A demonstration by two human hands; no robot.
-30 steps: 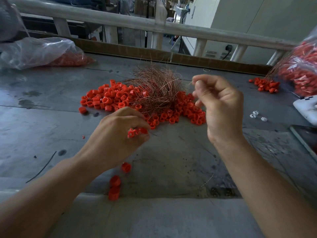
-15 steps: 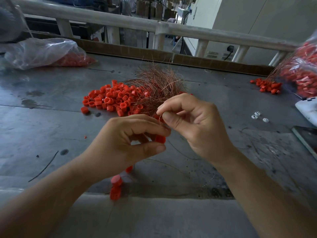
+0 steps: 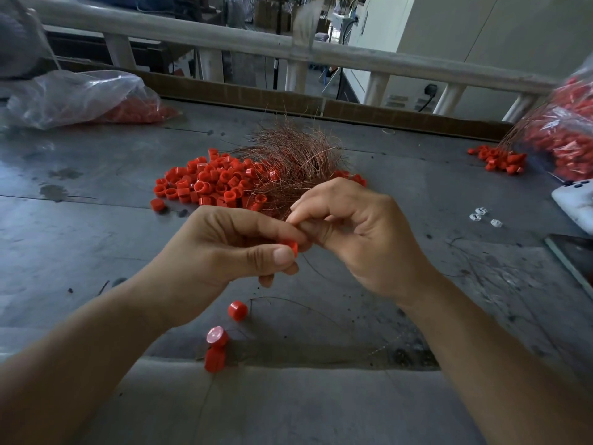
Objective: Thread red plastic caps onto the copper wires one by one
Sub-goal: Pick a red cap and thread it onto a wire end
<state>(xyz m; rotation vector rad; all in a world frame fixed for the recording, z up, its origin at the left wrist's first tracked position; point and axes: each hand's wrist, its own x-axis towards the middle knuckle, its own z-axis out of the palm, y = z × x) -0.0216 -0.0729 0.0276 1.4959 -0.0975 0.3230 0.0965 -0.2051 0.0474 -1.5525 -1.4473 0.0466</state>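
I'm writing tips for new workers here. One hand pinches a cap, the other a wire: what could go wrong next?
The thin copper wire pinched by the right hand may buckle or slip past the red cap that the left hand pinches. The loose caps lying near the table edge could get swept off.

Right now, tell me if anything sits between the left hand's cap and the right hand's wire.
Nothing visible does. The left hand pinches the red cap right against the fingertips of the right hand; the tip of the wire between them is too thin to see.
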